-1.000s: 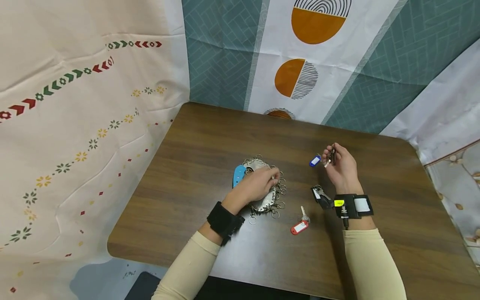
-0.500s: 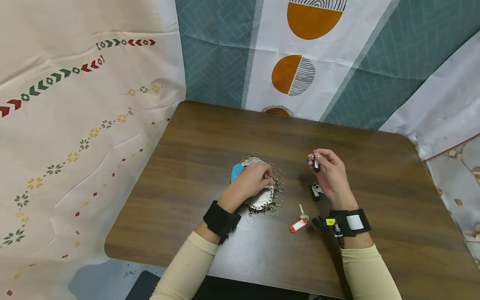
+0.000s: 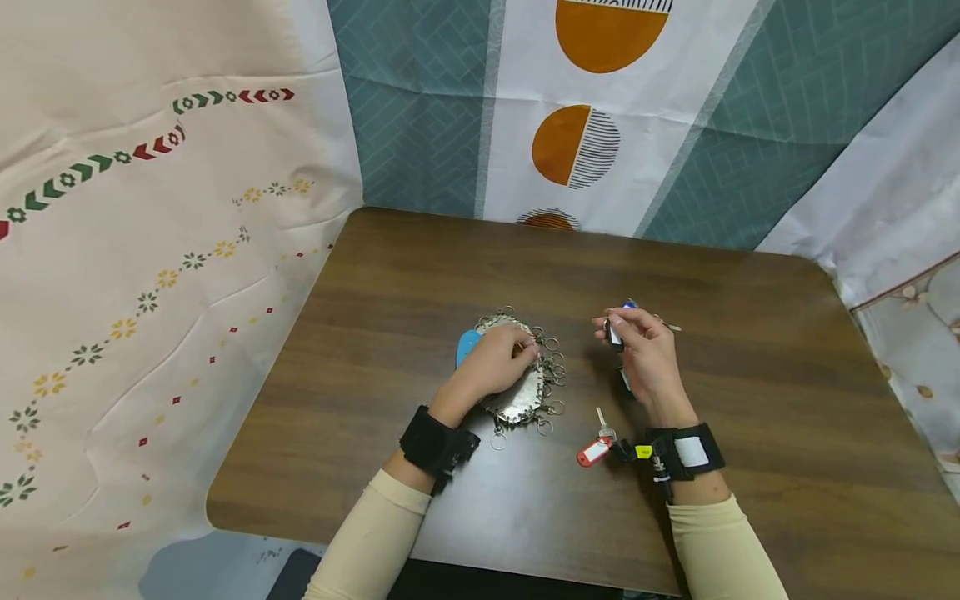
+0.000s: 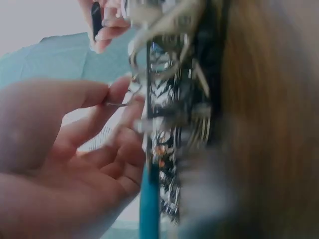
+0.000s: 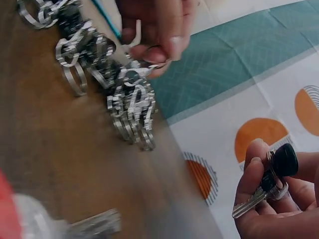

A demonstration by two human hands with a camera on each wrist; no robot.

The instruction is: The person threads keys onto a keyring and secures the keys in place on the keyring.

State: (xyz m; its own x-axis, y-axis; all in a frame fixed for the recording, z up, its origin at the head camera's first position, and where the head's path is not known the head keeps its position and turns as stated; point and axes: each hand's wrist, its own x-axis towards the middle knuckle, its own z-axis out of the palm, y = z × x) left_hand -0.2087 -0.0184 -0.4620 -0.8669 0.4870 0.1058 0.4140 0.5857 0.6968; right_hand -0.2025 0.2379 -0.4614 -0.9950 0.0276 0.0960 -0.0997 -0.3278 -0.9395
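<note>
A round silvery disc (image 3: 521,402) lies on the table, with several split rings hanging round its edge and a light-blue piece (image 3: 467,345) at its left. Over it, my left hand (image 3: 497,360) pinches one ring (image 4: 117,103) between thumb and fingertips, seen in the left wrist view. My right hand (image 3: 648,358) is raised to the right of the disc. Its fingers hold a metal key (image 5: 251,203) on a ring with a black tag (image 5: 285,160). A blue tag (image 3: 628,305) shows just behind these fingers in the head view.
A key with a red tag (image 3: 595,451) lies on the table between the wrists. A dark key fob (image 3: 625,379) is mostly hidden beneath my right hand. Patterned cloths (image 3: 420,108) hang behind the brown table (image 3: 360,350).
My right hand has moved left, and the blue tag that lay on the table now shows behind its fingers. The black tag has turned up between the fingertips. My left hand stays over the disc.
</note>
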